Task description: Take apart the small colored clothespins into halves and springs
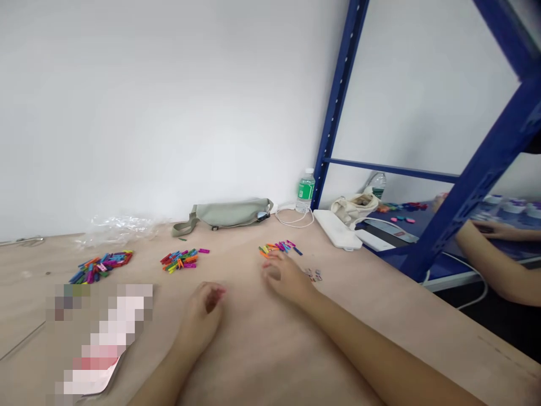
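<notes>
From here, my left hand (202,316) sits loosely curled and empty, and my right hand (284,277) lies half-open, empty, just beside the nearest clip pile (279,248); another pile (180,260) and a third pile (100,267) remain heaped.

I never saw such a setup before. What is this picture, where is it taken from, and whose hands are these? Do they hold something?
This picture comes from a camera worn on a person's head, looking down. The bare hands are that person's own: left hand, right hand. On the wooden table lie piles of small coloured pegs. The right hand seems empty, its fingers beside the nearest pile. The left hand is curled, so I cannot tell. Behind the blue metal shelf is another person's arm.
</notes>
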### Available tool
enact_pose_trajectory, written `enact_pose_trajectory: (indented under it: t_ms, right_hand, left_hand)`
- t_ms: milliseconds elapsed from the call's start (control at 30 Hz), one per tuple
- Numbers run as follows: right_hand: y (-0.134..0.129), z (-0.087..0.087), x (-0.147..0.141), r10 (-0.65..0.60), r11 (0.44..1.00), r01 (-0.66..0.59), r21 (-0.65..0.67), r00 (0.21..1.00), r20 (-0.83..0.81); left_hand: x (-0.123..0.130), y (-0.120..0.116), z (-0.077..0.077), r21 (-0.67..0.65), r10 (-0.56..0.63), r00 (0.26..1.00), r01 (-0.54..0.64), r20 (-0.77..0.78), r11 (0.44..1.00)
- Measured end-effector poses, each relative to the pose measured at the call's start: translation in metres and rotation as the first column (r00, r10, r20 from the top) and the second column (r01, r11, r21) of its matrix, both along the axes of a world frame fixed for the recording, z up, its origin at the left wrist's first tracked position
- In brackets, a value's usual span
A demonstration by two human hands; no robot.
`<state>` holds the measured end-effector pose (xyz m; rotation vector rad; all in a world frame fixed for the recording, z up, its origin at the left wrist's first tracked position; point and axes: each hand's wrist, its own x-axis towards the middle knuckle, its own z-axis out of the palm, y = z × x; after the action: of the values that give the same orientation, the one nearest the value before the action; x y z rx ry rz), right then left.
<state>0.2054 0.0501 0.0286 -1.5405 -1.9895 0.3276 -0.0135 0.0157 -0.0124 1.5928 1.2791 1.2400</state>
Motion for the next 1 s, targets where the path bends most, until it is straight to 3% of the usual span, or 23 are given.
enact_pose_trajectory:
  t_ms: [100,167,267,467,633,767,900,933,1000]
  right_hand:
    - [-0.013,-0.013,-0.01,0.142,0.989,-0.137,0.049,0.985,-0.098]
    - [-0.021,-0.019,-0.017,0.247,0.969,-0.239,0.067,0.956,-0.16]
    - [-0.028,-0.024,-0.023,0.306,0.952,-0.298,0.068,0.934,-0.185]
    - [-0.03,-0.022,-0.022,0.347,0.938,-0.336,0.088,0.918,-0.19]
    - [-0.027,-0.023,-0.018,0.34,0.94,-0.327,0.096,0.919,-0.198]
    - [-0.025,-0.022,-0.014,0.33,0.944,-0.312,0.109,0.912,-0.242]
    - [-0.028,-0.014,-0.014,0.321,0.947,-0.304,0.101,0.901,-0.292]
    - [-0.031,-0.012,-0.015,0.344,0.939,-0.331,0.094,0.887,-0.307]
    - [-0.037,-0.009,-0.017,0.412,0.908,-0.411,0.075,0.851,-0.326]
  left_hand:
    - [-0.019,0.019,-0.005,0.202,0.162,0.945,-0.106,-0.285,0.974]
    - [-0.032,0.036,-0.005,0.304,0.29,0.829,-0.154,-0.478,0.94]
    - [-0.043,0.063,0.001,0.352,0.368,0.632,-0.157,-0.682,0.923]
    - [-0.035,0.105,0.024,0.313,0.277,0.663,-0.069,-0.695,0.947]
    - [-0.019,0.117,0.037,0.268,0.183,0.746,-0.007,-0.64,0.963]
    - [0.002,0.094,0.034,0.238,0.157,0.84,-0.034,-0.52,0.971]
    - [0.022,0.036,0.018,0.142,0.054,0.934,-0.004,-0.353,0.99]
    - [0.024,0.021,0.014,0.047,-0.058,0.978,0.069,-0.199,0.997]
    - [0.026,-0.004,0.009,-0.073,-0.191,0.98,0.195,0.05,0.978]
